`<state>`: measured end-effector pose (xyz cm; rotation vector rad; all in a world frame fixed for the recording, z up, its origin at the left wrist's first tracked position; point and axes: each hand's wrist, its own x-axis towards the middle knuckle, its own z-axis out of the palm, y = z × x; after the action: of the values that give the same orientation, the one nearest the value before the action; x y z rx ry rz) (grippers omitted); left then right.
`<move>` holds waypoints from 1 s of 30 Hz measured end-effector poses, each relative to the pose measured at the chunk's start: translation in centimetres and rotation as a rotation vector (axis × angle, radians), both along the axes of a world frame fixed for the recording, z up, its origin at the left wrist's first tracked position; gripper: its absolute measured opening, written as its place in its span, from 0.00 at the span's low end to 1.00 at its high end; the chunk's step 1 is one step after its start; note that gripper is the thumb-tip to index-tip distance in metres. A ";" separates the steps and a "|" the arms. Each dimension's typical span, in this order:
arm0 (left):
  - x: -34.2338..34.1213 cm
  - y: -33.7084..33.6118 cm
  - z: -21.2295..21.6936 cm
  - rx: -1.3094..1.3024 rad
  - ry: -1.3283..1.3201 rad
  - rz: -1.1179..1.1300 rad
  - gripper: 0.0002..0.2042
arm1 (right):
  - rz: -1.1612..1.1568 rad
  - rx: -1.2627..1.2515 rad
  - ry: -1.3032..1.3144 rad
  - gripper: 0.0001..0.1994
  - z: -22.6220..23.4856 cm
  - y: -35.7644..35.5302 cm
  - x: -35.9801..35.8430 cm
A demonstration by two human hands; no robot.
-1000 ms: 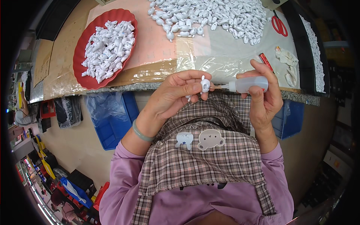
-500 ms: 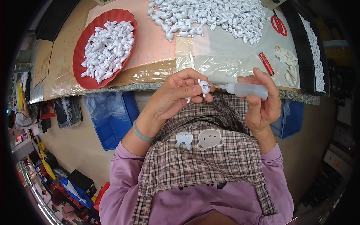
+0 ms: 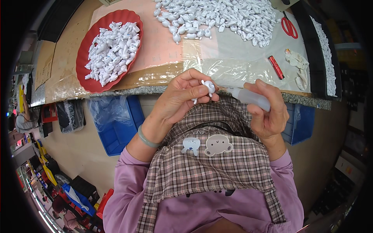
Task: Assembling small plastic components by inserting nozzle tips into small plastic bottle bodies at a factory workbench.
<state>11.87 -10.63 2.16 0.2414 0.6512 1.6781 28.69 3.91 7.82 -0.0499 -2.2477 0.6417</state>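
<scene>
A small white plastic figure part (image 3: 209, 87) is pinched between the thumb and fingers of my left hand (image 3: 182, 93), just in front of the table edge. Another bit of white shows below my left thumb. My right hand (image 3: 270, 112) grips a translucent squeeze bottle (image 3: 252, 98), lying nearly level, its thin nozzle pointing left at the white part. Whether the tip touches the part, I cannot tell. Heaps of similar white parts (image 3: 217, 17) cover the back of the table, and more of them fill a red scalloped tray (image 3: 82, 64) at the left.
Red-handled scissors (image 3: 289, 28), a red cylinder (image 3: 276, 67) and a crumpled, stained white cloth (image 3: 298, 66) lie at the table's right. Blue crates (image 3: 112, 132) stand below the granite-edged table on both sides. A dark tray (image 3: 320, 62) with white pieces borders the right end.
The squeeze bottle has tilted, its back end lower and its nozzle a little further left. My left hand has shifted slightly left with the white part, which is turned a little.
</scene>
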 end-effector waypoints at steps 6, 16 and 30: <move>-0.1 0.0 0.2 -0.014 0.046 0.029 0.09 | 0.001 0.004 -0.003 0.23 0.1 -0.1 0.0; -0.1 0.1 0.0 -0.040 0.052 0.042 0.10 | -0.015 -0.194 -0.019 0.21 -0.7 0.2 -0.1; -0.4 0.0 0.2 -0.056 -0.010 0.002 0.12 | -0.046 -1.293 0.085 0.17 -3.2 4.8 -0.5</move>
<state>11.50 -10.61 2.41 0.1928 0.6904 1.6599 28.20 8.71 4.60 -0.6772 -1.3979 1.8910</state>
